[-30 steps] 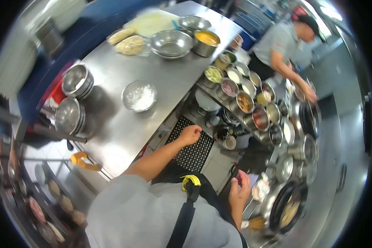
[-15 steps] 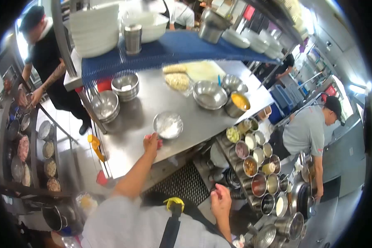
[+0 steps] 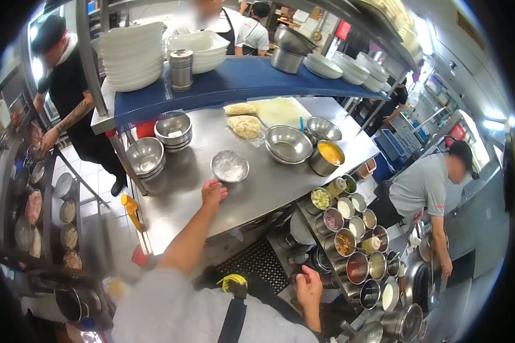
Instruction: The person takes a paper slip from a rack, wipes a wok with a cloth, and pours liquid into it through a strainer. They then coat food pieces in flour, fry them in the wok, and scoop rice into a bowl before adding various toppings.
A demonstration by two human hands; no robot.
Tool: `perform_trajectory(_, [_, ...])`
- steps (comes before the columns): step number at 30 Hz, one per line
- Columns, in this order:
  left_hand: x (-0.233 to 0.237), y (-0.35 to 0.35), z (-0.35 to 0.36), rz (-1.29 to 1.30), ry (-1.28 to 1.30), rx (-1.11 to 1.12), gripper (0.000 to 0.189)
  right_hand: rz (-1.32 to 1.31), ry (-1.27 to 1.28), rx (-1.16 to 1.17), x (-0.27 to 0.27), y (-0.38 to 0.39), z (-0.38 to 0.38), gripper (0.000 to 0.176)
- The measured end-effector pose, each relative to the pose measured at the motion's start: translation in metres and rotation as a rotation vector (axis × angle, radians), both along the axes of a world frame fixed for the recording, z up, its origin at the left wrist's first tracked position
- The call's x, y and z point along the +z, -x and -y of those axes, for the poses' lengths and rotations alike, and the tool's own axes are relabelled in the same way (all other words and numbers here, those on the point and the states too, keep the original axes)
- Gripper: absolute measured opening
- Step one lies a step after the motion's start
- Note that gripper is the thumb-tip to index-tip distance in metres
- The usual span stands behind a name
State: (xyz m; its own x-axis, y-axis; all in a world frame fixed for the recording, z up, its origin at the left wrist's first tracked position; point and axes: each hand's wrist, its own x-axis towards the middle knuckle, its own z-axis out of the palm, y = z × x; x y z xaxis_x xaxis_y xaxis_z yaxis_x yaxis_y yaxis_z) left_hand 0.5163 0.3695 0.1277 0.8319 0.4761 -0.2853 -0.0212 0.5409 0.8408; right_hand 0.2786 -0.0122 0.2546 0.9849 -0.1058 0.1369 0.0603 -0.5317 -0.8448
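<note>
A small steel bowl (image 3: pixel 230 166) with a whitish coating or contents inside rests on the steel worktop (image 3: pixel 191 208). My left hand (image 3: pixel 213 195) is just below its near rim, with the fingers loosely bent and nothing visible in them; a small gap seems to separate hand and bowl. In front of my body, my right hand (image 3: pixel 309 290) hangs in the air with its fingers half curled and apart, holding nothing that I can see. The ingredient pots are to its right, with a pot of red sauce (image 3: pixel 358 268) among them.
Behind stand stacked steel bowls (image 3: pixel 173 130), a bag of pale shredded food (image 3: pixel 245 127), a wide bowl (image 3: pixel 289 143) and a pot of yellow liquid (image 3: pixel 329 155). A shelf (image 3: pixel 240 73) with white dishes overhangs the worktop. Co-workers stand left (image 3: pixel 77 114), right (image 3: pixel 420 186) and behind.
My left hand has drawn slightly away from the small bowl's rim. The white contents look flatter and less heaped. My right hand is a little lower, and the whole view has shifted slightly.
</note>
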Motion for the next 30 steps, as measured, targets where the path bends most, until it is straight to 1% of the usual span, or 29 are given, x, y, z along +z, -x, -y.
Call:
perform_trajectory(1, [0.009, 0.005, -0.004, -0.030, -0.003, -0.024, 0.031, -0.029, -0.006, 0.015, -0.008, -0.011, -0.004, 0.032])
perform_trajectory(2, [0.004, 0.007, -0.014, -0.006, -0.039, -0.133, 0.033, -0.060, -0.011, 0.026, -0.012, -0.019, -0.013, 0.032])
perform_trajectory(3, [0.000, 0.006, -0.022, -0.031, -0.070, -0.141, 0.031, -0.080, -0.039, 0.031, -0.012, -0.030, -0.024, 0.032])
perform_trajectory(5, [0.008, 0.011, -0.030, -0.105, -0.115, -0.163, 0.027, -0.018, 0.089, 0.125, -0.003, -0.051, -0.045, 0.032])
perform_trajectory(7, [-0.004, 0.021, -0.051, 0.002, -0.216, -0.185, 0.027, 0.101, 0.101, 0.215, -0.002, -0.074, -0.069, 0.032])
perform_trajectory(8, [-0.008, 0.030, -0.061, 0.010, -0.196, -0.165, 0.027, -0.014, 0.141, 0.224, 0.009, -0.082, -0.081, 0.032])
perform_trajectory(9, [0.014, 0.049, -0.069, 0.019, -0.187, -0.153, 0.027, 0.029, 0.052, 0.270, 0.002, -0.091, -0.091, 0.032])
perform_trajectory(11, [0.041, 0.085, -0.089, 0.003, -0.245, -0.124, 0.027, -0.039, 0.047, 0.323, 0.021, -0.099, -0.118, 0.032])
perform_trajectory(12, [0.052, 0.098, -0.096, 0.018, -0.268, -0.103, 0.027, -0.032, 0.010, 0.349, 0.027, -0.101, -0.130, 0.031])
perform_trajectory(14, [0.069, 0.126, -0.113, -0.076, -0.304, -0.043, 0.025, -0.001, -0.035, 0.447, 0.028, -0.115, -0.148, 0.032])
perform_trajectory(15, [0.071, 0.143, -0.122, -0.116, -0.313, 0.008, 0.025, -0.038, -0.064, 0.475, 0.032, -0.122, -0.155, 0.033])
perform_trajectory(18, [0.037, 0.185, -0.145, -0.146, -0.423, 0.091, 0.023, -0.156, -0.168, 0.551, 0.052, -0.143, -0.172, 0.036])
perform_trajectory(20, [0.028, 0.215, -0.141, -0.156, -0.443, 0.111, 0.018, -0.082, -0.224, 0.550, 0.076, -0.155, -0.182, 0.036])
perform_trajectory(21, [0.041, 0.229, -0.129, -0.203, -0.446, 0.125, 0.016, -0.054, -0.250, 0.548, 0.084, -0.159, -0.185, 0.036])
perform_trajectory(22, [0.037, 0.242, -0.120, -0.205, -0.418, 0.143, 0.016, -0.010, -0.329, 0.522, 0.087, -0.163, -0.190, 0.038])
perform_trajectory(23, [0.034, 0.252, -0.112, -0.213, -0.385, 0.169, 0.015, 0.004, -0.341, 0.505, 0.087, -0.169, -0.190, 0.038])
perform_trajectory(25, [0.023, 0.276, -0.097, -0.201, -0.448, 0.196, 0.015, 0.001, -0.371, 0.528, 0.084, -0.186, -0.191, 0.040])
perform_trajectory(26, [0.010, 0.286, -0.090, -0.152, -0.521, 0.243, 0.014, 0.000, -0.407, 0.535, 0.082, -0.189, -0.192, 0.041])
perform_trajectory(27, [0.011, 0.296, -0.077, -0.120, -0.517, 0.310, 0.012, -0.003, -0.449, 0.553, 0.081, -0.190, -0.190, 0.041])
perform_trajectory(28, [0.016, 0.306, -0.068, -0.204, -0.531, 0.312, 0.013, 0.000, -0.468, 0.565, 0.078, -0.193, -0.190, 0.042])
perform_trajectory(29, [0.016, 0.309, -0.061, -0.287, -0.610, 0.330, 0.014, 0.008, -0.486, 0.555, 0.074, -0.197, -0.189, 0.042])
perform_trajectory(30, [0.017, 0.309, -0.049, -0.273, -0.545, 0.384, 0.016, 0.000, -0.467, 0.600, 0.070, -0.204, -0.188, 0.042])
